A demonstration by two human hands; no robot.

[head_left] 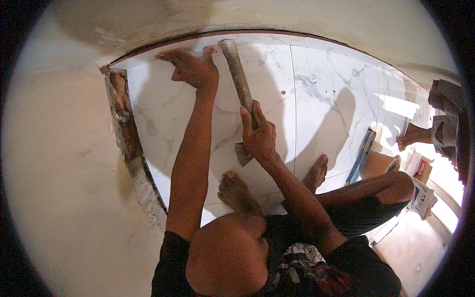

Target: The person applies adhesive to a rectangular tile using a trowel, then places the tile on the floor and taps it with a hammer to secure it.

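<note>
My left hand (194, 68) reaches to the far wall with fingers spread, pressed against a narrow white skirting tile (267, 40) standing along the wall's foot. My right hand (259, 133) is wrapped round a hammer (237, 74) close to its dark metal head, which shows below my fist. The worn, pale wooden handle points away from me, its butt end at or very near the skirting tile. Contact there cannot be made out. Beneath both hands lie white marble-patterned floor tiles (257, 69), with my bare feet on them.
A rough, broken plaster edge (129, 131) runs along the left wall. To the right lie a blue spirit level (360, 156), a brown tub-like container (380, 164) and small cartons (422, 198). Another person's bare foot (411, 136) stands at the far right in bright light.
</note>
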